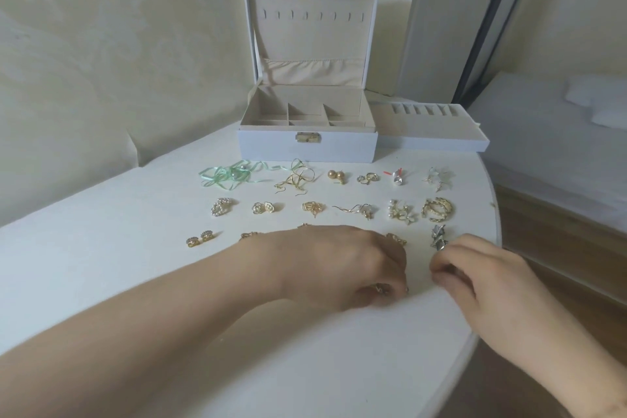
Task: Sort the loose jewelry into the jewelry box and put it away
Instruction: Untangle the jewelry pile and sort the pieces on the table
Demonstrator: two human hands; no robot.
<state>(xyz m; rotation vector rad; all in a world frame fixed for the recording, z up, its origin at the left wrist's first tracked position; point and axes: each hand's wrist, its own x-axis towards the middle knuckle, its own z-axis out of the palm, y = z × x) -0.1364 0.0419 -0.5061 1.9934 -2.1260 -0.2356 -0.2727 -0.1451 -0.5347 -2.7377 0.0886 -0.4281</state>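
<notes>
Jewelry [437, 209]: small earrings and rings, laid in rows on the white bench [101, 265], in front of the open box [307, 142]; lift-out tray [431, 132] beside it, compartments bare. Left hand [339, 265]: grip curled over a gold piece at the near row. Right hand [481, 282]: fingers pinched, apparently on a tiny item; cannot tell which. Risks: right hand works near the bench edge, so a slipped piece may fall to the floor; the left forearm crossing the rows could sweep pairs apart.
</notes>
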